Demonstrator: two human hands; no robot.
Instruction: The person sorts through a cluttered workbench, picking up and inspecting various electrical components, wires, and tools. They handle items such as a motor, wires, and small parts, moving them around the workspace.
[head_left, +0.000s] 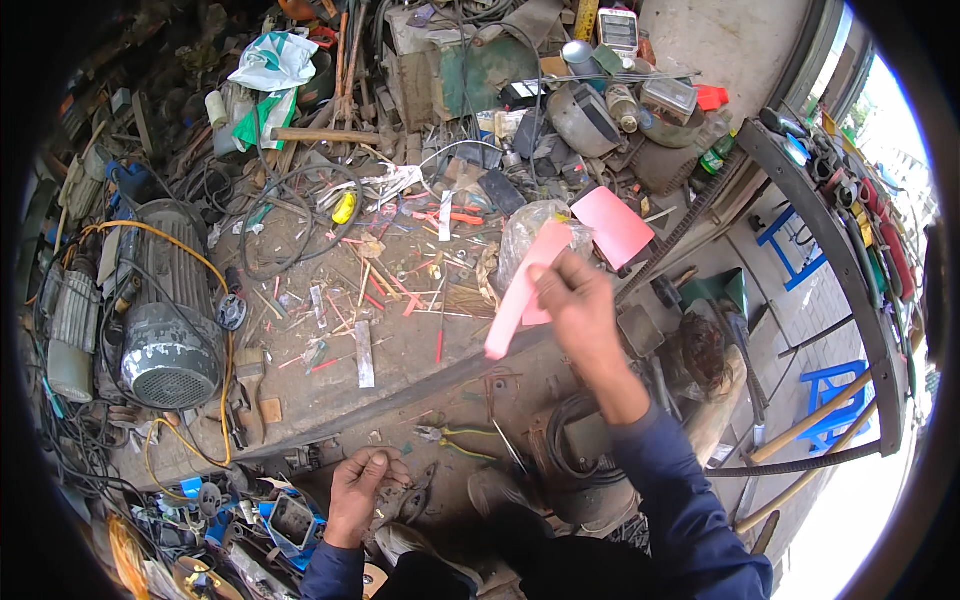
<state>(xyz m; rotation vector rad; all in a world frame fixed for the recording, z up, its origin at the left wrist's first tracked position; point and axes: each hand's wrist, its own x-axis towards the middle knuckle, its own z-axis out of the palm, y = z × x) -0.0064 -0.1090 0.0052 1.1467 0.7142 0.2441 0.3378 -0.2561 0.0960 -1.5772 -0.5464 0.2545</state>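
My right hand (574, 300) pinches a long pink strip (521, 300), perhaps paper or plastic sheet, between thumb and fingers. It is above the front right part of the workbench (420, 345). A second bit of pink shows just under the hand; whether it is joined to the strip is unclear. Behind the strip lies a crumpled clear plastic bag (517, 232). To its right is a larger pink sheet (615, 227) with rounded corners. My left hand (367, 480) is low in front of the bench, fingers loosely curled; its palm is hidden. Yellow-green handled pliers (457, 435) lie near it.
Scraps, sticks and red slivers litter the bench around a metal strip (364, 354). At left are a large electric motor (169, 322), an orange cable and a paintbrush (251, 367). A curved metal rack (832, 247) with tools borders the right, near blue stools (836, 405).
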